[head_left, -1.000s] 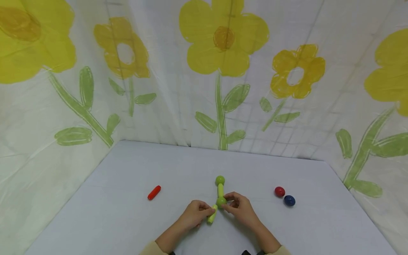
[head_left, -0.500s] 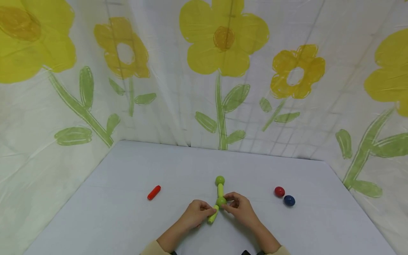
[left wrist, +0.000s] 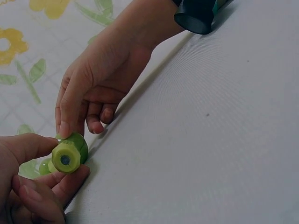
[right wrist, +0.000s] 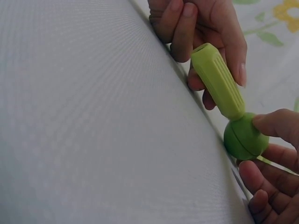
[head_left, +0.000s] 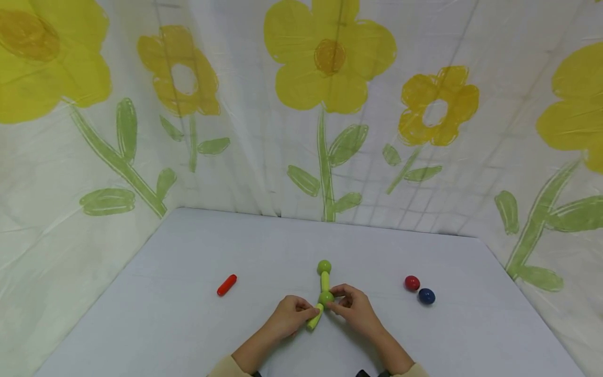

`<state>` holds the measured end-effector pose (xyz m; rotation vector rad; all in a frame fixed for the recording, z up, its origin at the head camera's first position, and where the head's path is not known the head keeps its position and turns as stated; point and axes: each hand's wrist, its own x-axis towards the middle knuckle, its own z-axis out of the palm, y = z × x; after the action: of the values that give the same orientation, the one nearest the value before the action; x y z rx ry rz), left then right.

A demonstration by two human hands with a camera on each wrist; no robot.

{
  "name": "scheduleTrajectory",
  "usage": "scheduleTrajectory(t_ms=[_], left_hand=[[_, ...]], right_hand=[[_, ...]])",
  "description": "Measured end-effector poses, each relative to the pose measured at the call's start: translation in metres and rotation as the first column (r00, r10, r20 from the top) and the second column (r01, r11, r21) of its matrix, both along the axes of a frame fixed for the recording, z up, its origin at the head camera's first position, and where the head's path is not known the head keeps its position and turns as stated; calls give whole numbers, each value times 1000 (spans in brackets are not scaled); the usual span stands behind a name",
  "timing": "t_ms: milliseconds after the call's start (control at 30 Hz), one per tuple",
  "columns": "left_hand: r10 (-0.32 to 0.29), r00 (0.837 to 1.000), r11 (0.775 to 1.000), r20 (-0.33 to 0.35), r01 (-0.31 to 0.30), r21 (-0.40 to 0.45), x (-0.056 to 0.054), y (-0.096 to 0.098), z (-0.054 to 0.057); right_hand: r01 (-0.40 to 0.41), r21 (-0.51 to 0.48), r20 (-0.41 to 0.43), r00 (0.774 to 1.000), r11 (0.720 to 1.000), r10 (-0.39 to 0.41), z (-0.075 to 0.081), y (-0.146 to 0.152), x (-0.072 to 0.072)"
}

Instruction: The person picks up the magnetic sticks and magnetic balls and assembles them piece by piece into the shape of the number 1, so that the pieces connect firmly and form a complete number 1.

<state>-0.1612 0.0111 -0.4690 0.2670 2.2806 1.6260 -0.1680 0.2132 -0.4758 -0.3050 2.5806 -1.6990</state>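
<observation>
My left hand (head_left: 288, 318) pinches a yellow-green ridged toy rod (head_left: 314, 320) between thumb and fingers. Its upper end meets a green ball (head_left: 326, 299), which my right hand (head_left: 355, 310) holds by thumb and fingertips. From that ball a second yellow-green rod (head_left: 325, 281) runs away to another green ball (head_left: 324, 267), all in one line. The right wrist view shows the near rod (right wrist: 218, 81) touching the ball (right wrist: 245, 136) at an angle. A dark round disc (left wrist: 65, 160) is set in the rod's near end, in the left wrist view.
On the pale table (head_left: 165, 314), a red rod (head_left: 227, 285) lies to the left. A red ball (head_left: 412, 283) and a dark blue ball (head_left: 426, 296) sit side by side on the right. Behind the table hangs a white curtain (head_left: 249, 157) with painted yellow flowers.
My left hand has shifted the near rod slightly right, and its upper end has come up against the ball. My right hand has stayed almost still on the ball.
</observation>
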Motion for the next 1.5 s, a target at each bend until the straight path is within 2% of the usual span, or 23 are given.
scheduleTrajectory(t_ms=[367, 567, 800, 1033, 1233, 1500], left_hand=[[-7, 1000, 1000, -4, 6, -2, 0, 0, 1], [-7, 1000, 1000, 1, 7, -1, 0, 0, 0], [-23, 999, 1000, -22, 23, 3, 1, 1, -1], [-41, 999, 999, -21, 41, 13, 0, 1, -1], [-42, 999, 999, -13, 42, 12, 0, 1, -1], [-66, 998, 997, 2, 66, 33, 0, 6, -2]], right_hand=[[13, 11, 8, 1000, 1000, -13, 0, 0, -1], [-12, -16, 8, 1000, 1000, 13, -2, 1, -1], [-57, -34, -71, 996, 998, 54, -3, 4, 1], [-6, -27, 20, 1000, 1000, 7, -2, 1, -1], [-4, -32, 16, 1000, 999, 4, -2, 0, -1], [-17, 20, -21, 1000, 1000, 17, -3, 0, -1]])
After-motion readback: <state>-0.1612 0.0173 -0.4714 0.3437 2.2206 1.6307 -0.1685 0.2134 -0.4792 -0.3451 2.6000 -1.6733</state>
